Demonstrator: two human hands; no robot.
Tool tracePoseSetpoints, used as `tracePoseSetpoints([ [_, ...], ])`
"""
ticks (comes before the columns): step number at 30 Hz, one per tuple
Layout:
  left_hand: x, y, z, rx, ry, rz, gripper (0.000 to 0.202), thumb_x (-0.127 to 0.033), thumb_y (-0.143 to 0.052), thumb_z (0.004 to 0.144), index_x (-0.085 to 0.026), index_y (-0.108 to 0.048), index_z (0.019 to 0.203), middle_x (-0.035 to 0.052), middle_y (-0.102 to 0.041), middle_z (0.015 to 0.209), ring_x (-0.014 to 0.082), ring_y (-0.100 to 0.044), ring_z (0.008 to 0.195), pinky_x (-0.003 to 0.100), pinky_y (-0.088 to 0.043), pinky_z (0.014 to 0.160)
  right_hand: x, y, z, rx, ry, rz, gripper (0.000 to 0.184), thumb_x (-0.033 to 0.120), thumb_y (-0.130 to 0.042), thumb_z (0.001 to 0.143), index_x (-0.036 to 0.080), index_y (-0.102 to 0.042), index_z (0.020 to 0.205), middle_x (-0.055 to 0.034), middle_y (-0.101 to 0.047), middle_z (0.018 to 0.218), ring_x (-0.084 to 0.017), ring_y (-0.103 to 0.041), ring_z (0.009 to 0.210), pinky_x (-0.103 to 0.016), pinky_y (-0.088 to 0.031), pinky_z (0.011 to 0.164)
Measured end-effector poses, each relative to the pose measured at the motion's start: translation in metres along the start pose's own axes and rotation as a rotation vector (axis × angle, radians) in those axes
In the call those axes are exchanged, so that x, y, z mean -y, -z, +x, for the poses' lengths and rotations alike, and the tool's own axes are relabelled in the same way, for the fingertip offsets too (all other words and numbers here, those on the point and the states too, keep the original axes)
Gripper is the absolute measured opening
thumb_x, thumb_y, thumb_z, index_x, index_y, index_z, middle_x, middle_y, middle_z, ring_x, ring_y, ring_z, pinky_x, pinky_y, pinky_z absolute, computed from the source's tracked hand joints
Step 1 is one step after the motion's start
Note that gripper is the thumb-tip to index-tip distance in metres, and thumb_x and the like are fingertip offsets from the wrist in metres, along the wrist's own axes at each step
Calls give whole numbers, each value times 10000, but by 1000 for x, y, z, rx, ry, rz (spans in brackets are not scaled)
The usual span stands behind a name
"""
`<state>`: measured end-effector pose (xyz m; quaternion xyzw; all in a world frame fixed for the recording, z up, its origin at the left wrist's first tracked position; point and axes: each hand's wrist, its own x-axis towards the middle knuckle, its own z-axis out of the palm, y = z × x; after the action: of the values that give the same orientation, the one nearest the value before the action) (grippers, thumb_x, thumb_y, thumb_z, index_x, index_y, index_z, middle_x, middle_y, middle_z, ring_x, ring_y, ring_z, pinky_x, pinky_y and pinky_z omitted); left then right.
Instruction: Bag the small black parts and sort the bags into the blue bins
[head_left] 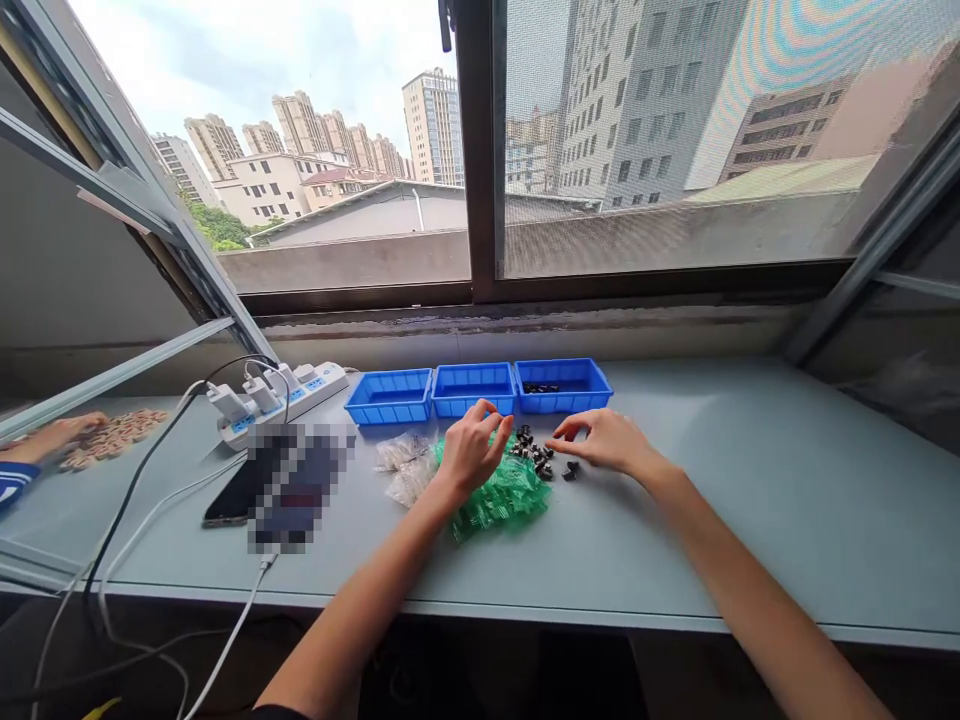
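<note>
My left hand (471,452) hovers over the left part of a pile of green plastic packets (504,500). Its fingers are loosely bent, with thumb and forefinger apart and nothing visible between them. Reaching in from the right, my right hand (606,442) has its fingertips beside a small heap of black and silver parts (534,455). Thumb and fingers are slightly apart there, and I see nothing held. One loose black part (571,470) lies just below that hand. Clear plastic packets (409,470) lie left of the green ones, partly behind my left forearm.
Behind the pile stand three blue trays (388,398) in a row; the rightmost contains black pieces (541,388). To the left are a power strip (300,400), cables and two phones (229,495). Another person's hand (71,432) touches small tan pieces (120,438) at far left.
</note>
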<state>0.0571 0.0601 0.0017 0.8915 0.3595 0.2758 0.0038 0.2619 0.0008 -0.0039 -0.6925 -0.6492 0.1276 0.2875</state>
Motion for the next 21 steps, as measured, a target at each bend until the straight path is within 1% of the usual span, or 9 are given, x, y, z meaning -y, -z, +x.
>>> tracePoseSetpoints([
  [3,0,0,0,-6,-3,-11,444,-367,-270,964,-189,-643,801,20,-598,916,110,-575,706,225,-448,657,-2,7,-4,185,-82,103,303,524,-717,591,252,-715,723,-6,-721,710,-127,-562,440,-244,-401,442],
  [6,0,0,-1,-8,-3,-14,444,-367,-271,964,-189,-643,799,18,-598,911,105,-569,687,222,-449,657,-6,10,-6,293,-93,208,346,419,-770,519,223,-718,798,-36,-719,822,-110,-539,440,-227,-377,387],
  [8,0,0,-1,-10,-2,-13,440,-366,-276,963,-189,-643,797,18,-597,910,106,-570,689,221,-450,659,-6,11,-6,342,-81,237,351,330,-768,506,211,-719,833,-30,-703,738,-118,-537,465,-217,-376,387],
  [10,0,0,-1,-11,-1,-13,436,-365,-281,962,-189,-644,798,20,-596,912,106,-570,690,223,-452,661,-5,11,-6,369,-77,244,326,278,-733,538,202,-718,854,-10,-667,614,-130,-539,479,-219,-393,408],
  [12,0,0,0,-5,0,-14,433,-362,-281,962,-188,-645,804,23,-597,917,109,-571,695,227,-454,662,-4,8,-6,344,-51,239,249,263,-682,597,201,-718,835,-8,-657,587,-142,-555,502,-232,-423,445],
  [15,-1,1,-1,8,4,-10,429,-357,-286,961,-186,-643,795,25,-598,919,112,-574,710,228,-455,663,-2,0,-4,235,46,195,147,254,-607,673,221,-713,770,-24,-700,707,-166,-604,607,-266,-473,547],
  [18,-1,0,-1,12,3,-12,422,-352,-294,960,-184,-639,784,26,-597,917,111,-571,711,229,-457,670,-1,-10,-3,140,140,121,143,252,-573,718,237,-709,762,-20,-709,795,-179,-623,694,-296,-484,642],
  [21,0,-1,-1,6,1,-16,417,-350,-294,959,-188,-638,787,24,-594,905,114,-572,728,230,-459,676,2,-15,-2,105,182,52,157,246,-555,748,249,-708,787,-13,-706,842,-177,-633,730,-290,-474,646],
])
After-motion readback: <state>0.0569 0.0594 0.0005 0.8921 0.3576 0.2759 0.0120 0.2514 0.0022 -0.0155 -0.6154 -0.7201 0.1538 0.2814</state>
